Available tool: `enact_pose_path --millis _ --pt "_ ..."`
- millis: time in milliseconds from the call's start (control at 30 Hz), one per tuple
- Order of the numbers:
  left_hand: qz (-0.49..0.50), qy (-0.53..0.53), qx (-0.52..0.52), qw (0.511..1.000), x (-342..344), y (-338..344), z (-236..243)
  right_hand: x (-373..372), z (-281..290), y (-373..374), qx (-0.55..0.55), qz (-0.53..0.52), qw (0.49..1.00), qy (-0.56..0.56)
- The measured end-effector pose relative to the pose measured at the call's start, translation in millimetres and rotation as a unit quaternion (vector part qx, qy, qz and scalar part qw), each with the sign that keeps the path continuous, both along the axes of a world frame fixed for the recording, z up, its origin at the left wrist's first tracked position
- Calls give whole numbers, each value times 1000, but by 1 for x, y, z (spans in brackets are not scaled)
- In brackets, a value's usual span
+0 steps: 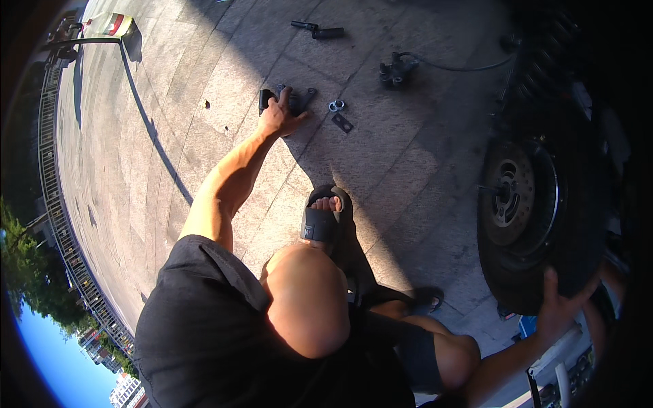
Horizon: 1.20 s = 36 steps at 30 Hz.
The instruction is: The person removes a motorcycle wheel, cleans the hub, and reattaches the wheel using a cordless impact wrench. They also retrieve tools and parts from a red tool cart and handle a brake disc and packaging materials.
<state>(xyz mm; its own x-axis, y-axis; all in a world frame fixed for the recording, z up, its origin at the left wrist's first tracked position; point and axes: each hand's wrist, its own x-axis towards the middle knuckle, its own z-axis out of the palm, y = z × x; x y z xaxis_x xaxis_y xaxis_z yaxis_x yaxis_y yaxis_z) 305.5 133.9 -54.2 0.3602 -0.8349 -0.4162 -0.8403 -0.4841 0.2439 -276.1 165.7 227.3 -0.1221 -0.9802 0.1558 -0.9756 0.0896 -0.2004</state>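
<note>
My left hand [277, 117] reaches down to the paving, fingers curled over a black metal part [296, 100] with bolt-hole tabs. Just right of it lie a small silver ring [337, 106] and a dark flat plate [342, 123]. At lower right, my right hand [559, 304] grips the lower tread of an upright black wheel [495, 272], with a finger and thumb spread over the tyre. The wheel has a brake disc [507, 193] and an axle poking out of its hub.
Farther ahead lie black tubular parts [328, 32] and a caliper [396, 71] on a hose. A dark coil spring [537, 61] stands above the wheel. A yellow-banded object [109, 25] is at upper left, near a railing [51, 163]. My sandalled foot [323, 207] rests mid-frame.
</note>
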Motion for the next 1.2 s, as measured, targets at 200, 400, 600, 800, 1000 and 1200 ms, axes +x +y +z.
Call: enact_pose_path --millis 200,400,600,800,1000,1200 --pt "36 130 -111 985 27 33 -18 -5 1 1 3 -3 1000 23" --pt "79 122 -172 974 28 47 -36 -5 2 1 3 29 999 -20" --pt "16 20 -151 988 19 31 -23 -2 2 -4 -40 79 996 26" --pt "-16 6 -208 978 17 34 -39 15 6 -5 -22 45 999 -3" --pt "-11 -22 -321 947 -3 39 -19 31 9 -7 -10 40 994 -104" --pt "-113 293 -246 917 -125 4 44 44 14 -17 -13 58 983 -172"
